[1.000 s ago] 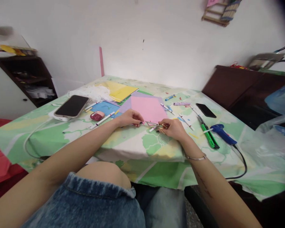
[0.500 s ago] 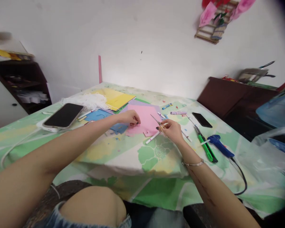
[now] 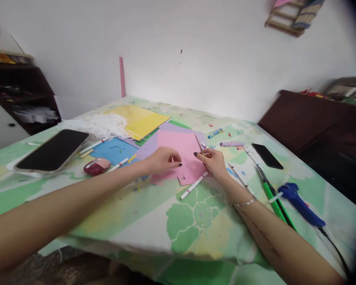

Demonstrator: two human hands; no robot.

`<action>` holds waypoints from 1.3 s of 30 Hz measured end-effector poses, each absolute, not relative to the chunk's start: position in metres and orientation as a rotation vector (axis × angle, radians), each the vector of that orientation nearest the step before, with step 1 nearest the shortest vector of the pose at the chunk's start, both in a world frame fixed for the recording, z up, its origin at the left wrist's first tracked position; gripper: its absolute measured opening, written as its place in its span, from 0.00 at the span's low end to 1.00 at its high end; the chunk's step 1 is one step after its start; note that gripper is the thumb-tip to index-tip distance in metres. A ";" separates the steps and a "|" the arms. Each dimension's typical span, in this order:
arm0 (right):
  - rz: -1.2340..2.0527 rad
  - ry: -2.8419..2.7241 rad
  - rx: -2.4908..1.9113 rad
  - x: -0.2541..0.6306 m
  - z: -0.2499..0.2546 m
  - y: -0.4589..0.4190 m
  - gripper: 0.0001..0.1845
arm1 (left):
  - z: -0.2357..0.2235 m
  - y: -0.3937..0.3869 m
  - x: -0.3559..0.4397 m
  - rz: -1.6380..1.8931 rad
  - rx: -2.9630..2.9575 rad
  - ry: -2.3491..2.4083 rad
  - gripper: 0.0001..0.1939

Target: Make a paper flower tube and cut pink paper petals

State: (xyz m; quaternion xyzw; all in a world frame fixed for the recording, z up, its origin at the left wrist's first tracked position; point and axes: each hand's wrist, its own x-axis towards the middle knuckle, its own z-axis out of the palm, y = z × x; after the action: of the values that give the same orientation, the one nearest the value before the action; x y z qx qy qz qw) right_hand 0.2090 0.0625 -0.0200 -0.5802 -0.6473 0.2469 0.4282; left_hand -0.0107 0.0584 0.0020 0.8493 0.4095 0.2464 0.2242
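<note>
My right hand [image 3: 213,161] grips a small pair of scissors [image 3: 199,143] with gold-coloured handles, blades pointing up and away over the pink paper [image 3: 175,139]. To its left, my left hand [image 3: 165,159] hovers over the same paper, fingers curled and thumb tip against them in a pinch. Whatever is between those fingertips, if anything, is too small to make out. A small pink cut piece [image 3: 183,180] lies at the near edge of the sheet. Just below my right hand is a white marker [image 3: 194,185].
Left are a large phone [image 3: 53,150], a dark red rounded object [image 3: 96,166], blue paper [image 3: 114,150], white string [image 3: 99,126] and a yellow folder [image 3: 142,118]. Right are a smaller phone [image 3: 267,156], a green cutter [image 3: 274,202] and a blue glue gun [image 3: 302,206] with a cord.
The view has shifted closer to the table. My left hand has lifted slightly off the pink paper and moved nearer my right hand. The scissors stay in my right hand, tilted more steeply.
</note>
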 end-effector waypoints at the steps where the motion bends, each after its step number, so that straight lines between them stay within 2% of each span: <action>1: 0.625 -1.611 -1.454 0.209 -0.022 0.059 0.20 | -0.001 0.050 -0.005 0.686 2.363 1.096 0.10; 7: 0.797 -1.630 -1.436 0.205 -0.016 0.039 0.15 | -0.015 0.018 0.018 0.661 2.375 1.075 0.13; 15: 0.607 -1.825 -1.432 0.202 -0.012 0.030 0.12 | -0.021 0.015 0.028 0.661 2.114 1.304 0.03; 22: 0.711 -1.541 -1.412 0.210 -0.003 0.027 0.12 | -0.018 0.018 0.026 0.793 1.898 1.341 0.01; 26: 0.859 -1.390 -1.290 0.208 -0.004 0.027 0.15 | -0.017 0.018 0.017 1.146 1.433 1.196 0.06; 30: 1.124 -1.299 -1.100 0.196 -0.007 0.022 0.20 | -0.018 0.014 0.018 1.330 1.180 1.027 0.10; 35: 1.194 -1.265 -1.046 0.186 -0.007 0.013 0.20 | -0.017 0.001 0.025 1.249 1.179 0.789 0.13; 39: 1.139 -1.290 -1.046 0.188 0.000 0.010 0.16 | -0.015 -0.002 0.023 1.166 1.277 0.828 0.14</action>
State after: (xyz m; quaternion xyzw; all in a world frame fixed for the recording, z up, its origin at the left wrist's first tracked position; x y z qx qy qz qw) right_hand 0.1883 0.0101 -0.0005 -0.4389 -0.5416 0.4781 0.5344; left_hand 0.0227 -0.0020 -0.0150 0.5451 0.3536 0.4977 0.5745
